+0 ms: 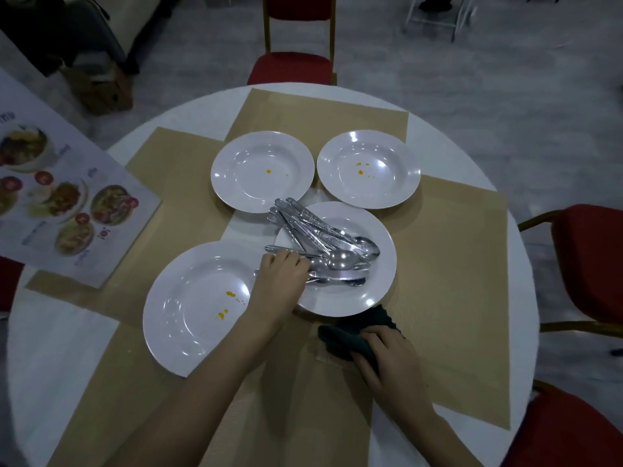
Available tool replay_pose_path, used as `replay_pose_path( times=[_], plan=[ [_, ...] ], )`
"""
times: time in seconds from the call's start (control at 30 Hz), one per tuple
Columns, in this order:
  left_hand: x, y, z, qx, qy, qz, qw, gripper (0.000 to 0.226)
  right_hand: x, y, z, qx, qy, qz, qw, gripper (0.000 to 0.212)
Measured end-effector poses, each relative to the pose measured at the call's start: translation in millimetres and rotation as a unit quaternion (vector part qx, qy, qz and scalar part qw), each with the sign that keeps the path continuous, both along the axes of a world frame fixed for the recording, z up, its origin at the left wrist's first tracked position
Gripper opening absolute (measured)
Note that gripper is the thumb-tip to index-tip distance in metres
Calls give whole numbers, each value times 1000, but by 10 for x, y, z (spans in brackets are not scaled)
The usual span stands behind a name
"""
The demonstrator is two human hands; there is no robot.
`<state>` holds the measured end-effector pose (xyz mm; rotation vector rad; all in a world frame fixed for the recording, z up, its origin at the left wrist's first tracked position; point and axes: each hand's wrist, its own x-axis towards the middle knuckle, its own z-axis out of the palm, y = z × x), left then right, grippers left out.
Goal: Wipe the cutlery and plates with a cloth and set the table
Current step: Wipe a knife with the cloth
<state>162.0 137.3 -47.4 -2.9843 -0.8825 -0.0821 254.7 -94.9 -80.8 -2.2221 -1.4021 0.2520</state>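
Several white plates sit on tan placemats on a round white table. The near-left plate, the far-left plate and the far-right plate carry small orange stains. The middle plate holds a pile of steel cutlery. My left hand reaches over that plate's left rim, its fingers curled on cutlery handles. At the near edge of the same plate, my right hand grips a dark cloth that lies on the placemat.
A picture menu lies on the table's left side. Red-cushioned chairs stand at the far side, at the right and near right. A brown bag sits on the floor at the far left.
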Motion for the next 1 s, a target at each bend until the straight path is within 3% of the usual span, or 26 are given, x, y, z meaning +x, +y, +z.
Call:
replay_pose_path(
  times=[0.17,0.33,0.4,0.5,0.7,0.9,1.0],
  plan=[
    [-35,-27,-11,-71,-36,6,997,12,30,11,-18,-3,-5,-4,1000,24],
    [39,-85,21,-98,-1,-18,995,18,16,-48,-66,-4,16,0,1000,26],
    [30,-79,24,-121,-28,-16,992,16,19,-64,-64,-10,24,2,1000,27],
    [-11,-25,32,-196,-85,-3,977,11,11,-91,-59,-12,24,3,1000,28],
    [-23,39,97,-286,-78,26,955,12,-48,-125,-54,-1,30,-5,1000,32],
    [-29,8,177,-292,-83,36,952,22,-74,-130,-34,1,30,-9,1000,33],
    [-16,20,186,-225,-65,32,972,22,-86,-129,-33,2,32,-13,999,34]
  ],
)
